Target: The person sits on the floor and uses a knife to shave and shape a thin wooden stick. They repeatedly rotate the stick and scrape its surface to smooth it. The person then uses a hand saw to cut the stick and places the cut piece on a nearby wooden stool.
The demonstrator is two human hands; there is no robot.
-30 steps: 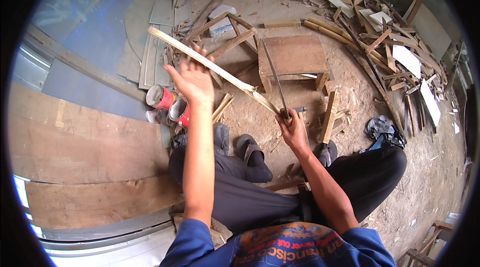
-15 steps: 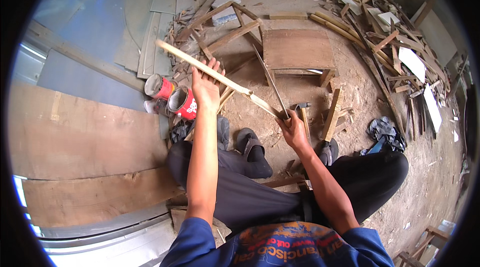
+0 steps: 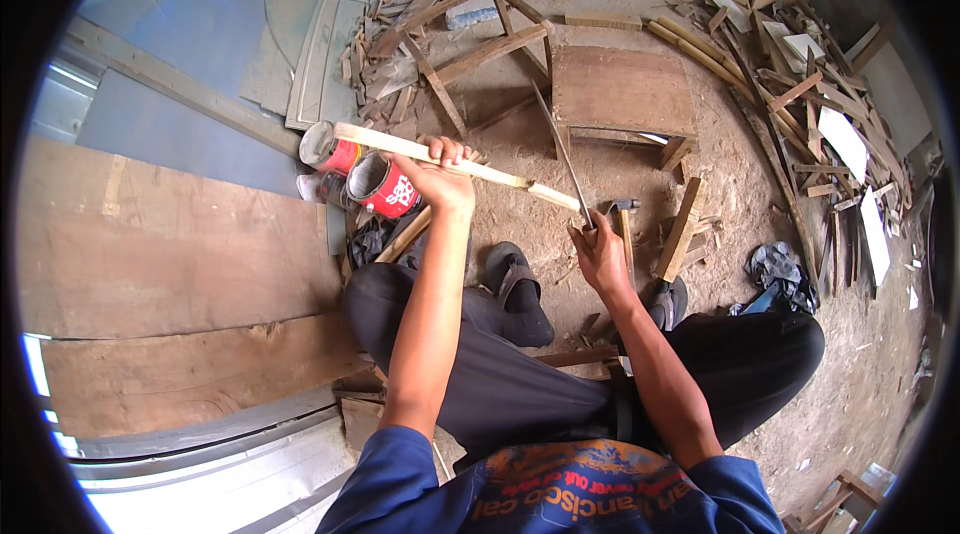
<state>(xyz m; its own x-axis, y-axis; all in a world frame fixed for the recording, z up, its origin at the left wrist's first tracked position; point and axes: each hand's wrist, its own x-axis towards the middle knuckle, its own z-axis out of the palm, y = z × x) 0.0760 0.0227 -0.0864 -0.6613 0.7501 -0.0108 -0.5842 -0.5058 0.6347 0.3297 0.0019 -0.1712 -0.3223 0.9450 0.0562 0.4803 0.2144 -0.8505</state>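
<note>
My left hand (image 3: 440,179) is closed around a pale, narrow wooden stick (image 3: 490,173), fingers curled over it from above. The stick slopes down to the right and has a notch or knot near its right end. In my right hand (image 3: 603,256) is the handle of a long-bladed knife (image 3: 561,142), its thin blade pointing up and away, seen nearly edge-on. The stick's right end lies close beside the blade's base; whether they touch I cannot tell. A hammer (image 3: 627,224) rests just beyond my right hand.
Two red paint cans (image 3: 390,186) stand left of my left hand. A low wooden stool (image 3: 622,89) sits ahead, near a wooden frame (image 3: 490,59). A wood block (image 3: 682,231) lies by my right foot. Scrap wood (image 3: 800,104) is heaped at the far right; boards (image 3: 180,244) line the left.
My left hand has gone from open under the stick to closed around it. The stick's right end has come out of my right hand, which keeps the knife.
</note>
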